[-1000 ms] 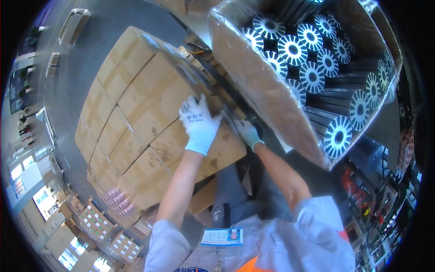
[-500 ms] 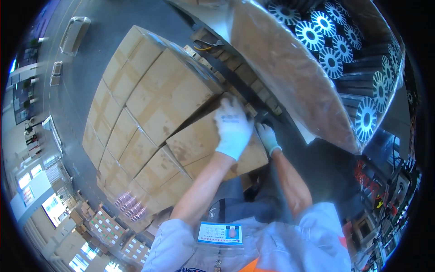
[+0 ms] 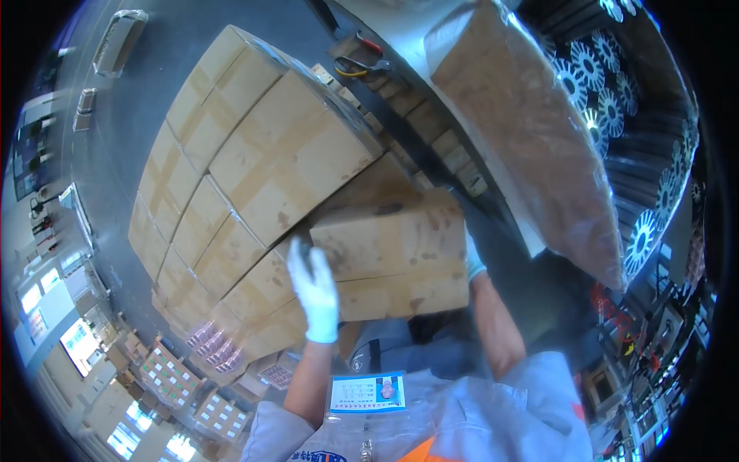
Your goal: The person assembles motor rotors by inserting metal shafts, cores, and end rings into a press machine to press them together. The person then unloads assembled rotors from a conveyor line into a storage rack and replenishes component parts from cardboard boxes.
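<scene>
At left, a stack of brown, taped, rectangular cardboard cartons [image 3: 269, 162] fills the view beside the person; the left hand [image 3: 317, 300], in a white fabric glove, stands just beside the left end of a separate brown rectangular cardboard carton [image 3: 396, 246] with dark smudges, its fingers spread apart; whether they touch the carton cannot be told; the carton sits askew at the near right corner of the stack, between the two hands; the right hand [image 3: 474, 258], in a matching glove, is at the carton's right end; its fingertips are hidden, so their grip cannot be told; farther right, a large brown box [image 3: 523, 138] with clear plastic film holds dark rods with silver, slotted, round ends [image 3: 640, 242].

Labels: a white-and-blue rectangular badge [image 3: 368, 394] bears a small portrait and printed lines; blue lettering shows on the pale grey-blue shirt [image 3: 477, 416] below it.

Changes from half a second earlier: the left hand has moved from the carton's top to its left end; the carton has turned, widening the gap to the stack; the right hand remains at the right end.
</scene>
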`<state>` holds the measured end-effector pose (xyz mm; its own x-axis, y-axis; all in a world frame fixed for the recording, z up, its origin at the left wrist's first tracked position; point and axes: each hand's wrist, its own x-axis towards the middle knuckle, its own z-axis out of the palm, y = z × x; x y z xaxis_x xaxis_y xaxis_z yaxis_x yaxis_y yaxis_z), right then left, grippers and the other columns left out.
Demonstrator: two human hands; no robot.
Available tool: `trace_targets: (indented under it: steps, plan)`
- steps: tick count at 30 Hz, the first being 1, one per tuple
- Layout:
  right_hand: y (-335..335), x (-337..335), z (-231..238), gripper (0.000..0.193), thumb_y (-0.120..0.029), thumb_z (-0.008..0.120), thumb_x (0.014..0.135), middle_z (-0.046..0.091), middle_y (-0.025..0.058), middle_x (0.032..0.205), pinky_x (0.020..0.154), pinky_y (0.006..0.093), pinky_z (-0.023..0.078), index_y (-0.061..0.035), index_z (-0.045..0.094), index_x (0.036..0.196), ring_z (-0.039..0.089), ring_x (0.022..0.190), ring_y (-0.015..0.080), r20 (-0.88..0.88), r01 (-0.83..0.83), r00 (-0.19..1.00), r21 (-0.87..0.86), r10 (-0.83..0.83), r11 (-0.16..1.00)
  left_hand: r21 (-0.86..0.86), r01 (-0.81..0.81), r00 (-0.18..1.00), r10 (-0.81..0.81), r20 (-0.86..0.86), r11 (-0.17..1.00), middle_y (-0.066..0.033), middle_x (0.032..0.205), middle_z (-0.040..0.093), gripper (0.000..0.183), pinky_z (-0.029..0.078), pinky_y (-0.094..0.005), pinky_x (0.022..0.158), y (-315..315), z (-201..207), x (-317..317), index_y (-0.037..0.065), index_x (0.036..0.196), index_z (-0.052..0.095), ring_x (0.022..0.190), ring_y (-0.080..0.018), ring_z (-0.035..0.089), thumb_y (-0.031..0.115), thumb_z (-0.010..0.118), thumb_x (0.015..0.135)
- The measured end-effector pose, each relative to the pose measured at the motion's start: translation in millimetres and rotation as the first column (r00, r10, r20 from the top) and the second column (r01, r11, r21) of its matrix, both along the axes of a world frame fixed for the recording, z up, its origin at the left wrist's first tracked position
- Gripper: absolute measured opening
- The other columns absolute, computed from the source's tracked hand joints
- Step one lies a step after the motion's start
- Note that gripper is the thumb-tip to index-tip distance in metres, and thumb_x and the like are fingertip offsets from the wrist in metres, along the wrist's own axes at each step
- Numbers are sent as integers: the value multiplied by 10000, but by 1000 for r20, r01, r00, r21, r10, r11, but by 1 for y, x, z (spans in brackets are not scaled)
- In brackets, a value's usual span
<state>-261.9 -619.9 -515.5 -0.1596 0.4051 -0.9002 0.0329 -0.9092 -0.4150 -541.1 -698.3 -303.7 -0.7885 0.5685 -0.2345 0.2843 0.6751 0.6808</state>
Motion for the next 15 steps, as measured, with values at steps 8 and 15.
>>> trace_targets:
  steps: [8,15]
  plan:
    - [-18,-7,26,674,-583,443,1019,652,65,1219,938,312,484,3,602,1311,599,1053,159,-76,91,993,7,-90,996,-80,-172,771,185,609,982,-127,1379,546,745,374,-323,1089,-19,-35,-8,-90,1377,504,1259,-187,502,567,385,1045]
    - [-70,57,57,671,-578,436,1023,649,62,1227,947,310,480,3,595,1319,597,1063,157,-36,173,983,-103,-178,979,-84,128,817,-57,574,988,-175,1295,629,677,410,-318,1065,-36,-67,23,-128,1349,514,1212,-236,568,479,426,1060]
